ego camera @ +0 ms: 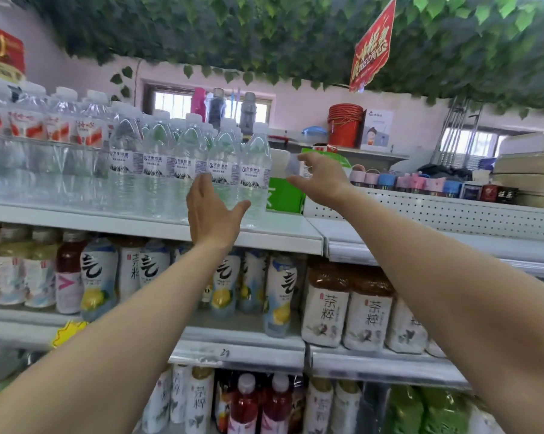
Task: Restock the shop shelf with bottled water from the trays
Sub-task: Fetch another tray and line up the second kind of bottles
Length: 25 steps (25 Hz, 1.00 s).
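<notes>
1. Head view: water bottles (189,170) line the top shelf's (158,228) front edge, nearly to its right end.
2. The left hand (212,211), fingers straight and spread, touches the end bottles. The right hand (319,178) hovers just beside them, its grip too blurred to tell.
3. This looks like squaring the row. The next move needs a gentle, level push so nothing topples.

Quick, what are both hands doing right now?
Left hand: open, straight fingers against the water bottles.
Right hand: open, holding nothing.
</notes>
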{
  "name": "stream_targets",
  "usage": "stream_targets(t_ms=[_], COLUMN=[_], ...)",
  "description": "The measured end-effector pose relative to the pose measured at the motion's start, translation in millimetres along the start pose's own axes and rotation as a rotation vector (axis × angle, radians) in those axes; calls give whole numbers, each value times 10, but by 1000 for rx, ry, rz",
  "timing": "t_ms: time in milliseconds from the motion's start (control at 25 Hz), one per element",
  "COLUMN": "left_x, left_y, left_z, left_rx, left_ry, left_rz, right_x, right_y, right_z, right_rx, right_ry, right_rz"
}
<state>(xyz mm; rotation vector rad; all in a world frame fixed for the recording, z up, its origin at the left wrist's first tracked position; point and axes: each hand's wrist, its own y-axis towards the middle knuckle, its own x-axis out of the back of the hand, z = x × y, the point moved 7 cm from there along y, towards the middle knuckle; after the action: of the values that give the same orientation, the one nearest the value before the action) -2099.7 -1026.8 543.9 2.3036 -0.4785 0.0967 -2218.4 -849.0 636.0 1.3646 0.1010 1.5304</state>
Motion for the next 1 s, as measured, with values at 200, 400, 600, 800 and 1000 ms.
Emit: stream_targets(t_ms=[200,400,600,800,1000], left_x=[-193,-485,-881,-1318,-1801], left_y=[-456,-1182,-2097,-3006,-4001], left_z=[-739,-1181,-1182,-700,40], left_rx=[14,31,108,223,354], left_ry=[101,160,209,261,354], left_rz=[100,152,252,398,610], right_x=[541,812,660,220,-493], right_y=[-566,-1299,-2100,-2875,-3828], right_z=[-355,-962,-1682,-2357,-3112], right_rx=[44,-19,-109,-205,-384], right_ry=[-200,-241,-227,-214,-204], right_rz=[65,154,276,404,629])
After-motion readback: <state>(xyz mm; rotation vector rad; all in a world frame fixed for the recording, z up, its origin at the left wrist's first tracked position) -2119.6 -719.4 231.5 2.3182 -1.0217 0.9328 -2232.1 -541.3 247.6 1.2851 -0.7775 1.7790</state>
